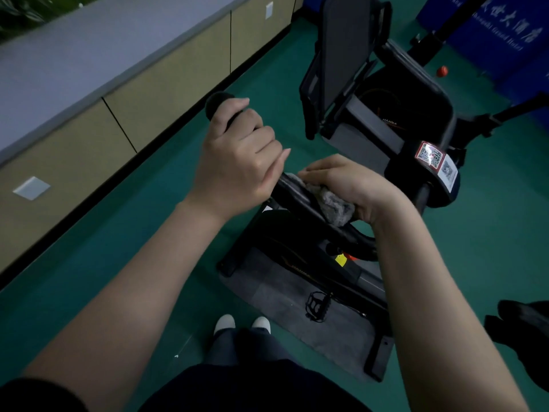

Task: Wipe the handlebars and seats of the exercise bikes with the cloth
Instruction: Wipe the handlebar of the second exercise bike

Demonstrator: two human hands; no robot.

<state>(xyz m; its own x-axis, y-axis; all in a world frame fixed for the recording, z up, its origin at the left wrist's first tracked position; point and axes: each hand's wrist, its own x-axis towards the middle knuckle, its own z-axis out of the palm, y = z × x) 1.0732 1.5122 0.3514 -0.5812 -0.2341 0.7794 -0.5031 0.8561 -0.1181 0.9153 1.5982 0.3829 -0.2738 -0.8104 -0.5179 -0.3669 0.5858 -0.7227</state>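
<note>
The nearer exercise bike is mid-wipe; the farther bike likely remains to do. The left hand grips the handlebar at its foam end, while the right hand clutches the grey cloth against the bar just beside it.

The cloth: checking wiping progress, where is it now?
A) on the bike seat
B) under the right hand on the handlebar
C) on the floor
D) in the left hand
B: the right hand grips the cloth against the handlebar; the left hand holds only the bare grip end.
</note>
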